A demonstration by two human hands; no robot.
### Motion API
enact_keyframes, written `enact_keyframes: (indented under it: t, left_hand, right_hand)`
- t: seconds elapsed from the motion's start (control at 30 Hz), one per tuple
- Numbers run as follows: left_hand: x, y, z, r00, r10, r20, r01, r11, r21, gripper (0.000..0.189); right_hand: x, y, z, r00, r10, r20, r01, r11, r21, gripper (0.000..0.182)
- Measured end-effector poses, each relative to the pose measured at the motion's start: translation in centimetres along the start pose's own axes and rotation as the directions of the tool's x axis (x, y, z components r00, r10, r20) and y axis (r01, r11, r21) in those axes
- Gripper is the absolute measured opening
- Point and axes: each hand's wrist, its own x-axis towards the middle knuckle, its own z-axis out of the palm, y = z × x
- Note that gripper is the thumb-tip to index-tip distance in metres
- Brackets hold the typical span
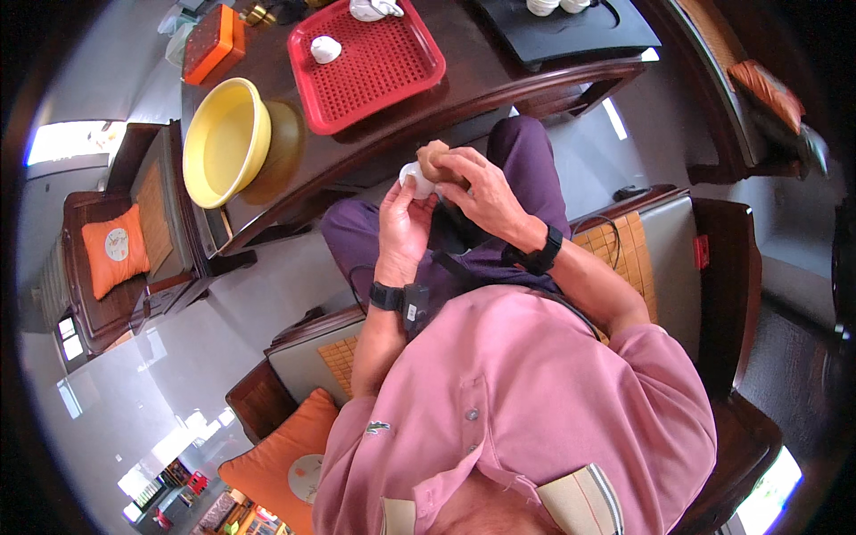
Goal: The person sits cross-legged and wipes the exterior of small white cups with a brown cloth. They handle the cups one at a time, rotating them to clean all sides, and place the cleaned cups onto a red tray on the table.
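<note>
My left hand [406,224] holds a small white teacup [417,180] by its side, above my lap. In my right hand [478,184] is a bunched brown cloth [437,160], pressed against the cup's rim. Both hands are in front of the wooden table's near edge. On the table, a red perforated plastic tray [374,80] carries another small white cup [326,49] and a white lidded pot or bowl [374,8], partly cut off by the frame's top. Left of the tray stands a yellow plastic basin [227,144]; it seems to hold water.
An orange box [214,45] lies at the table's back left. A black tea board [568,27] with white cups [543,6] is at the right. The table's dark wooden edge [348,160] runs beyond my knees. Orange cushions [287,461] lie on the surrounding wooden seats.
</note>
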Motion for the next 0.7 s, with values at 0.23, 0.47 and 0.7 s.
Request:
enact_keyframes:
  t: [0.23,0.47,0.7]
  left_hand:
    - [-0.7,1.2,0.2,0.99,0.134,-0.037,-0.13,0.988,0.078,0.023]
    - [0.6,0.0,-0.4,0.988,-0.022,0.151,-0.004,0.986,0.168,0.023]
    - [-1.5,-0.4,3.6,0.862,0.334,0.381,-0.5,0.434,0.749,0.027]
  right_hand:
    - [1.2,-0.1,-0.4,0.963,-0.076,0.26,0.074,0.997,0.017,0.017]
    - [0.1,0.1,-0.6,0.963,0.145,0.225,-0.213,0.925,0.314,0.029]
    - [0.6,1.4,-0.1,0.872,0.388,0.299,-0.481,0.567,0.668,0.033]
